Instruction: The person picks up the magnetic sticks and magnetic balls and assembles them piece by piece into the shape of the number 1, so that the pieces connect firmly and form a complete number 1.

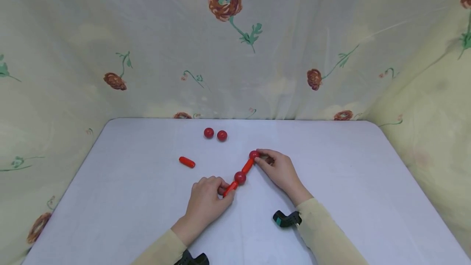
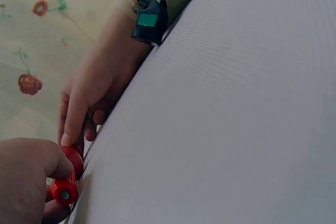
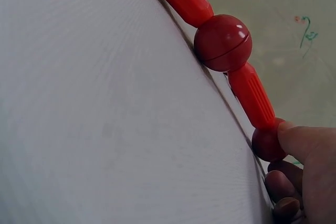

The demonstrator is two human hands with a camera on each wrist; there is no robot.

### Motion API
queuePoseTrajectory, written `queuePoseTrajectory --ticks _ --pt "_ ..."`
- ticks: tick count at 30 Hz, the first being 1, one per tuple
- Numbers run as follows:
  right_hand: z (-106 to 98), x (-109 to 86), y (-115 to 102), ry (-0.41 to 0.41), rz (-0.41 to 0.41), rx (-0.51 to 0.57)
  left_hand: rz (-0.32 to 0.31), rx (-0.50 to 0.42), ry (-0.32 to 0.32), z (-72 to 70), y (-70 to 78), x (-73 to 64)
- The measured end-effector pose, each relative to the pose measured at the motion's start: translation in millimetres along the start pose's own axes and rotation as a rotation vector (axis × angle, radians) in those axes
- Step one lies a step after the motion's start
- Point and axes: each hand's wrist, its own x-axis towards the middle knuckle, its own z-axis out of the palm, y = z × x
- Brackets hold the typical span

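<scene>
Near the middle of the white table [image 1: 342, 175], a slanting chain of red pieces is held between two bare hands. By the left hand [image 1: 207, 199], the lower rod [image 1: 231, 188] is pinched between thumb and fingers; by the right hand [image 1: 277, 171], the end ball [image 1: 254, 155] is gripped in the same way at the far end. Between them, the middle ball [image 1: 240, 178] is joined to the lower rod on one side and to the upper rod [image 1: 248, 165] on the other, and the upper rod is met in turn by the end ball. Grooves are seen along the upper rod in the right wrist view, and a grey disc [image 2: 64, 194] is shown at the lower rod's free end in the left wrist view. Whether the chain is touching the table cannot be told. Farther left, a loose rod [image 1: 187, 162] is laid by itself, and beyond it two loose balls [image 1: 222, 135] are placed just beside each other. Behind the table, a flowered curtain [image 1: 165, 32] is hung.
</scene>
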Motion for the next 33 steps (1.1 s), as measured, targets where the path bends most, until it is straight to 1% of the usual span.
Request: queuePoseTrajectory --ticks 3,5,8,10,14,20,26,33 --pt "-0.1 -1.6 0.8 0.018 -0.016 0.031 -0.003 0.001 0.007 -0.4 0.0 -0.1" --pt "-0.9 -4.0 1.0 0.047 -0.022 0.063 -0.007 0.003 0.011 0.1 -0.2 0.2" --pt "-1.7 -9.3 1.7 0.097 -0.019 0.113 -0.008 0.004 0.01 2.2 -0.9 0.7" --pt "-1.6 -14.5 0.9 0.11 -0.013 0.131 -0.006 0.005 0.01 3.8 -1.4 1.0" --pt "1.6 -27.8 -2.5 0.084 -0.036 0.124 -0.001 0.001 0.017 5.0 -1.7 0.7" --pt "9.8 -43.4 -11.6 0.026 -0.15 0.07 0.008 0.006 0.031 4.8 -1.9 0.7" --pt "14.0 -48.2 -19.5 -0.024 -0.249 0.044 0.025 0.011 0.036 4.0 -1.4 -0.3" --pt "16.4 -49.6 -27.2 -0.032 -0.279 -0.014 0.029 0.005 0.036 1.4 -0.8 0.4"
